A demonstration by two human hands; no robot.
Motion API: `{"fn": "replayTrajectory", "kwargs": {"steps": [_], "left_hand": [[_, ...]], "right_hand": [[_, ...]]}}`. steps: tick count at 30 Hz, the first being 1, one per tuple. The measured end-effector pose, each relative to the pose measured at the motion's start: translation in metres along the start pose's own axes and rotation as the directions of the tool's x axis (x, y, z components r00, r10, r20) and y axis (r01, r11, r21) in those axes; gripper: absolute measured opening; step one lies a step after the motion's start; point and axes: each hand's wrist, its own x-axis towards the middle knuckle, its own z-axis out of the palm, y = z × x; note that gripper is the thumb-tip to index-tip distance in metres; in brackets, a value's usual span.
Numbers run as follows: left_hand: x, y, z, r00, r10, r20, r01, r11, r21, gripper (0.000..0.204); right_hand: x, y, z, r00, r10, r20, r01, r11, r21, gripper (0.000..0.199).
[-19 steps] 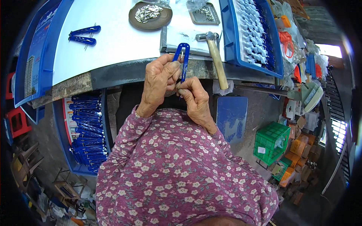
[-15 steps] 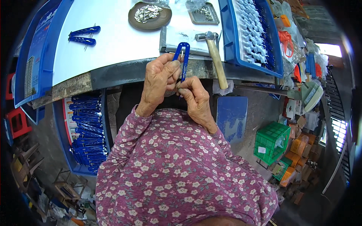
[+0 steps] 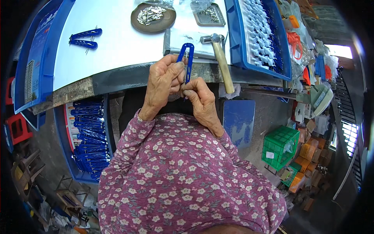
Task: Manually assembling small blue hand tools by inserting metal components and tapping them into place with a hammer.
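The white-topped bench (image 3: 117, 46) stretches beyond the fingers, and the hands meet at its near edge. Beyond and to the right of the fingers sits a blue tray of white-and-blue parts (image 3: 259, 35); below the bench, to the left of the fingers, a blue bin of blue handles (image 3: 87, 136) stands. A hammer (image 3: 220, 58) lies just right of the fingers, its wooden handle pointing toward the person. Farther beyond are a round brown dish of small metal pieces (image 3: 153, 17) and, to its right, a small square tray (image 3: 208, 15). Far to the left lies a loose blue clip (image 3: 85, 38). The left hand (image 3: 163, 84) curls closed around a blue U-shaped plastic clip (image 3: 187, 58), which stands upright above the fingers (image 3: 177, 72). The right hand (image 3: 200, 103) pinches shut at the clip's lower end, touching the left hand; what it pinches is too small to tell.
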Motion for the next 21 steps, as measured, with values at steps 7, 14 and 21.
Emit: {"fn": "replayTrajectory", "kwargs": {"steps": [7, 14, 21], "left_hand": [[0.0022, 0.0003, 0.0003, 1.000, -0.005, 0.005, 0.005, 1.000, -0.015, 0.022], [0.0026, 0.0002, 0.0014, 1.000, 0.014, 0.006, -0.014, 1.000, 0.002, 0.021], [0.0031, -0.0020, -0.0004, 1.000, 0.007, 0.008, -0.007, 1.000, 0.017, 0.022]], "right_hand": [[0.0018, 0.0019, -0.0028, 1.000, 0.016, 0.003, -0.016, 1.000, -0.017, 0.001], [0.0024, 0.0043, -0.0042, 1.000, 0.016, 0.008, -0.015, 0.999, -0.042, 0.001], [0.0023, -0.0004, -0.0050, 1.000, 0.019, 0.001, -0.019, 1.000, 0.007, 0.002]]}}
